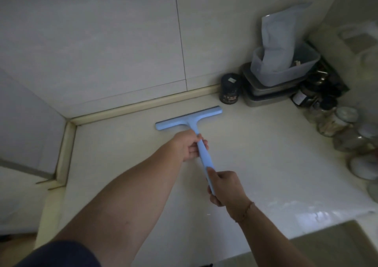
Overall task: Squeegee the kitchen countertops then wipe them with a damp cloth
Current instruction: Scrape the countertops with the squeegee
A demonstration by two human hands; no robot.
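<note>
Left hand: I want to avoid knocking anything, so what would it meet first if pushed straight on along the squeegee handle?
Probably the raised backsplash strip at the wall, with the left hand behind the squeegee. The dark jar seems right of that line, though depth is unclear.

Both arms reach forward; left hand (189, 145) and right hand (225, 187) gripping (fingers curled).

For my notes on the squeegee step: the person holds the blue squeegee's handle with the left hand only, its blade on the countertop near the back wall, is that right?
Not quite. The head view shows both hands gripping the blue squeegee: the left hand high on the handle and the right hand at its end. The blade does lie on the countertop near the back wall.
</note>
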